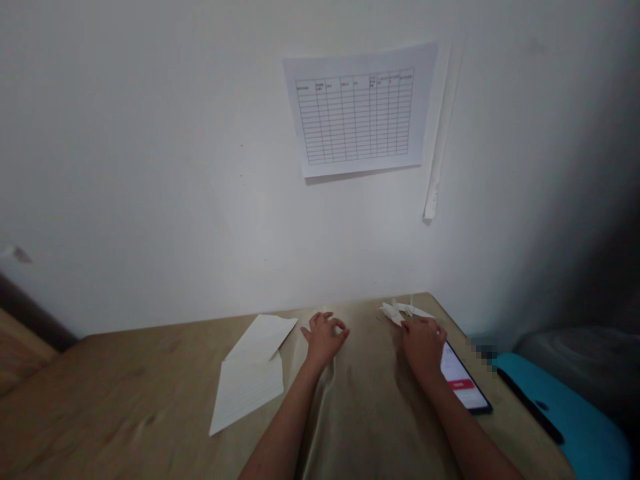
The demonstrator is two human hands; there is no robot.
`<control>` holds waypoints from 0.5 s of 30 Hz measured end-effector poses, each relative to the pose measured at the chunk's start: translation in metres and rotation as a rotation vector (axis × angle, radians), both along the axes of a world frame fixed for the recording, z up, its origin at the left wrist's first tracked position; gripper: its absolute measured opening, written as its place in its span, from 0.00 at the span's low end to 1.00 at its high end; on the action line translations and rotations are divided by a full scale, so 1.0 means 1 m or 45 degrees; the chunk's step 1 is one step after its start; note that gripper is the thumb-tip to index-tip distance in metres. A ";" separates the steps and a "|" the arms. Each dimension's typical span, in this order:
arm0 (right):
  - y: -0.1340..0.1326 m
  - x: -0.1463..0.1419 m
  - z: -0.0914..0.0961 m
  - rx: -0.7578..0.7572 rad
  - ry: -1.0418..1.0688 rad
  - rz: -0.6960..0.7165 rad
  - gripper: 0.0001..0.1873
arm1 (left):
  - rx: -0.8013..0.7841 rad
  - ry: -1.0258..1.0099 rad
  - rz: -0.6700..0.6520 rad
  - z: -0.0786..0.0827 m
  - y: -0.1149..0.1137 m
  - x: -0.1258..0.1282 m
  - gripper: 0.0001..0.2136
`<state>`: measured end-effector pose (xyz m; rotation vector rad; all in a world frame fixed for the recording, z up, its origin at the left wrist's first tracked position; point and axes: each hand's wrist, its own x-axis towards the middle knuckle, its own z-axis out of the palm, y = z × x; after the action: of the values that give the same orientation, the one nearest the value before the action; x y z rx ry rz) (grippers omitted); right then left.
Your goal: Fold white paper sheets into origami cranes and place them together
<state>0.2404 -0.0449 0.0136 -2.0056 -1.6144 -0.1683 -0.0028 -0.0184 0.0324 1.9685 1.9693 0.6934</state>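
My left hand point(324, 337) rests on the tan cloth-covered table point(125, 387), fingers curled loosely with nothing visible in them, just right of a lined white paper sheet point(253, 373) with one corner folded over. My right hand point(424, 343) lies on the cloth with its fingers bent down, touching the near edge of several small folded white paper pieces point(400, 311). Whether it grips any of them is hidden.
A smartphone point(463, 380) with a lit white and red screen lies right of my right hand by the table edge. A blue object point(575, 427) sits beyond the edge. A printed table sheet point(357, 110) hangs on the white wall.
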 end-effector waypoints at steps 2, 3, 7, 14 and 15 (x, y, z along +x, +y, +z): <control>-0.001 0.001 0.002 -0.030 -0.070 -0.027 0.15 | 0.011 0.026 0.000 0.000 0.000 -0.001 0.07; -0.002 0.001 0.002 -0.042 -0.101 -0.034 0.16 | 0.014 0.042 0.002 0.001 0.000 -0.001 0.07; -0.002 0.001 0.002 -0.029 -0.220 -0.037 0.16 | 0.051 0.200 0.063 0.002 -0.002 -0.005 0.11; 0.001 0.003 -0.002 0.095 -0.284 -0.043 0.17 | 0.135 0.620 0.350 0.002 -0.004 -0.029 0.22; 0.001 0.003 -0.002 0.097 -0.283 -0.041 0.16 | 0.104 0.649 0.399 0.002 -0.003 -0.035 0.23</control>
<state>0.2433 -0.0437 0.0114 -2.0131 -1.6823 -0.4728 -0.0373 -0.0211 0.0340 2.0555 2.6246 0.3578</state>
